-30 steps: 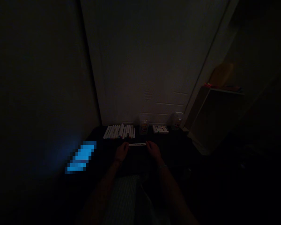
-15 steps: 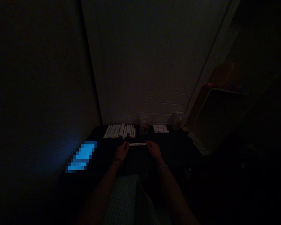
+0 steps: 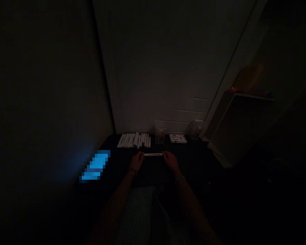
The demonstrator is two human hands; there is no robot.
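Observation:
A white marker point(image 3: 153, 154) lies level across the space between my two hands, in front of me over the dark table point(image 3: 193, 160). My left hand point(image 3: 136, 162) grips its left end, and my right hand point(image 3: 170, 161) grips its right end. Just beyond the hands, a tight row of several white markers point(image 3: 134, 140) lies side by side. The dim light hides the fine detail of my fingers.
A transparent plastic container point(image 3: 160, 133), a flat printed box point(image 3: 177, 138) and a plastic jar point(image 3: 196, 129) stand along the wall. A blurred, glowing blue patch point(image 3: 95, 166) lies at the table's left. A shelf unit point(image 3: 241, 126) stands at the right.
The whole view has shifted slightly right and up with my head. My hands still hold the marker in the same level pose.

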